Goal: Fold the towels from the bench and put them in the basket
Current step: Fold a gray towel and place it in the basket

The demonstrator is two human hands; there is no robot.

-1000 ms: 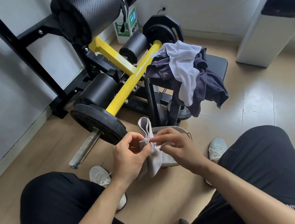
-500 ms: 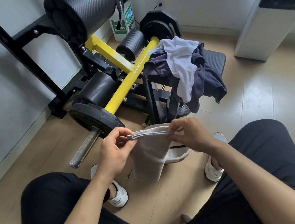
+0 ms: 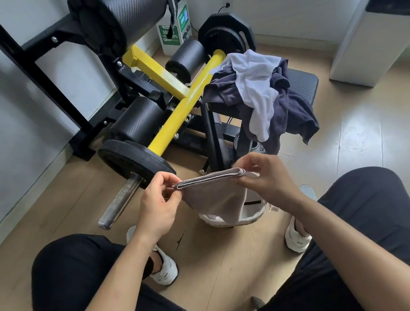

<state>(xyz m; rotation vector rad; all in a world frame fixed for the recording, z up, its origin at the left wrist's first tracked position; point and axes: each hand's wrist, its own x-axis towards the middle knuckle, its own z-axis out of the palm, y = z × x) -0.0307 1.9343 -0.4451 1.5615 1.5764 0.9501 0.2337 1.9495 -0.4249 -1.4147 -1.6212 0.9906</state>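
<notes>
The grey towel point(image 3: 215, 198) is soft matt cloth with a stitched hem. The piled towels point(image 3: 257, 87) on the surface point(image 3: 304, 83) are matt cloth too. The roller pad point(image 3: 131, 10) has a black woven-pattern cover, slightly shiny. The yellow bar point(image 3: 173, 124) is glossy painted metal, the sleeve point(image 3: 122, 201) bare dull metal. The floor point(image 3: 369, 148) is smooth pale wood.

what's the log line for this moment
step: folding | left hand: pinches towel top edge | right hand: pinches same edge | towel: doubled, hangs over basket | bench: pile unfolded
</notes>
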